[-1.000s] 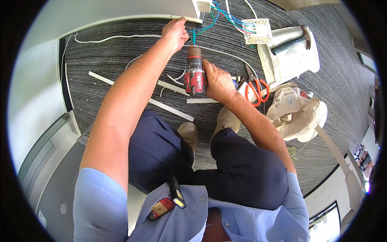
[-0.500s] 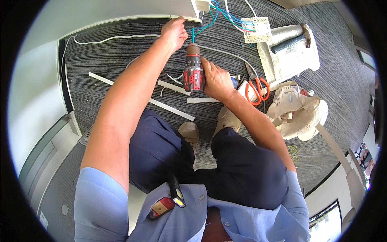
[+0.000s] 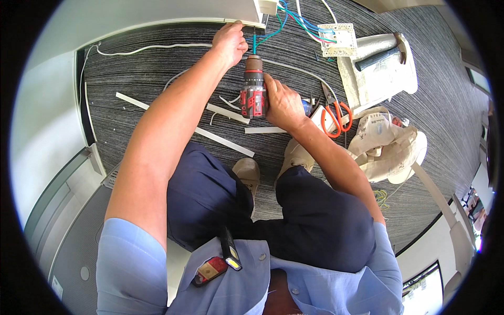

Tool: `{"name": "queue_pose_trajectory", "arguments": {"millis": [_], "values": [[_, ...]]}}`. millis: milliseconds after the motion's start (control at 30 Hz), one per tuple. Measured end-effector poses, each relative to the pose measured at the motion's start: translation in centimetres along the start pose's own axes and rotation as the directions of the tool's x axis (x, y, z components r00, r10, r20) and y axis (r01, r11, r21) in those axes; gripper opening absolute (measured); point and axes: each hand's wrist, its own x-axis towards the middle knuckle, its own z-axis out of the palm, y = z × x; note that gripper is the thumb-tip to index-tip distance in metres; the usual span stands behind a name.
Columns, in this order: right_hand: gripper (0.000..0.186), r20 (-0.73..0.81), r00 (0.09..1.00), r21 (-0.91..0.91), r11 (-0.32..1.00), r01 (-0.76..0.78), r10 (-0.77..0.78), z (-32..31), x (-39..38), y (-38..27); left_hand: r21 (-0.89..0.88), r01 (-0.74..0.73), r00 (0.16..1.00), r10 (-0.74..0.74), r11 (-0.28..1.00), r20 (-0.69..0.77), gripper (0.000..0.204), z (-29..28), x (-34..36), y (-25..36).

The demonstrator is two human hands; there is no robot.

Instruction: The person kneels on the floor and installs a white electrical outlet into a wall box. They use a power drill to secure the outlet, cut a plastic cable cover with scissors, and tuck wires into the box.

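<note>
My right hand (image 3: 284, 103) is closed around a red, black and grey cordless drill (image 3: 254, 97). Its long teal bit (image 3: 254, 44) points away from me, toward the foot of the white wall panel. Just left of the bit, my left hand (image 3: 230, 44) pinches the end of a thin white strip (image 3: 210, 20) that runs along the panel's lower edge. The bit's tip lies by the strip's end, and I cannot tell whether it touches. Beside it is a white box (image 3: 268, 7), from which blue and green wires (image 3: 294, 20) lead to a white socket plate (image 3: 337, 40).
A hammer (image 3: 379, 58) lies on a pale sheet (image 3: 362, 89) to the right. Orange-handled scissors (image 3: 336, 118) and a beige bag (image 3: 375, 136) are nearer. Cut white strips (image 3: 226, 142) and a white cable (image 3: 152, 48) lie on the striped grey carpet (image 3: 173, 62).
The view has shifted very slightly, so the scene sits a little further right and lower. Both hands and the drill keep nearly the same places.
</note>
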Motion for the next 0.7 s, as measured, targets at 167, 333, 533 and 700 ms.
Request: {"name": "queue_pose_trajectory", "arguments": {"millis": [167, 333, 533, 700], "values": [[0.072, 0.01, 1.0, 0.014, 1.0, -0.005, 0.004, 0.02, 0.08, -0.04, 0.002, 0.004, 1.0, -0.004, 1.0, -0.007, 0.011, 0.06, -0.09, -0.05], [0.074, 0.003, 1.0, 0.011, 1.0, -0.002, 0.002, 0.17, 0.16, -0.06, 0.006, -0.012, 1.0, 0.013, 1.0, -0.013, 0.008, 0.18, -0.41, -0.09], [0.077, 0.014, 1.0, -0.003, 1.0, -0.003, 0.003, 0.32, 0.28, -0.17, 0.016, -0.014, 1.0, 0.014, 1.0, -0.013, 0.01, 0.15, -0.68, 0.2], [0.077, 0.016, 1.0, 0.012, 1.0, 0.004, -0.004, 0.08, 0.24, -0.14, 0.004, -0.004, 1.0, 0.004, 1.0, -0.005, 0.012, 0.17, -0.82, 0.33]]}}
